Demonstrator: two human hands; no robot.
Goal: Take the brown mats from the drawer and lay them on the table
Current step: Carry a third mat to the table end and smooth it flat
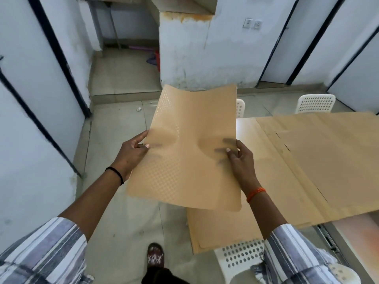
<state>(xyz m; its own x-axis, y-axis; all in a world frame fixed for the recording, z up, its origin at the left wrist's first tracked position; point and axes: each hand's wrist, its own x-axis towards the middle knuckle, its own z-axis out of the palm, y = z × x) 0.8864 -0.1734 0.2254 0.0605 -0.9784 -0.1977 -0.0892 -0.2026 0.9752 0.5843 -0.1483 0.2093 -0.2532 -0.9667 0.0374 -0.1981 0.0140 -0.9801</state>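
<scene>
A thin brown mat (pixel 190 144) with a dotted texture hangs in the air in front of me, bowed along its middle. My left hand (pixel 133 149) pinches its left edge and my right hand (pixel 239 156) pinches its right edge, thumbs on top. Several more brown mats (pixel 320 160) lie spread over the table (pixel 245 125) at the right. Another stack of brown mats (pixel 221 226) lies lower down under the held one, on a white perforated chair seat (pixel 240 255). The drawer is not clearly seen.
White perforated chairs (pixel 315 103) stand behind the table. A metal drawer rail (pixel 328 236) shows at the table's near edge. White walls with black-framed doors (pixel 51 58) close in at the left. The floor ahead is tiled, and my sandalled foot (pixel 155 256) is below.
</scene>
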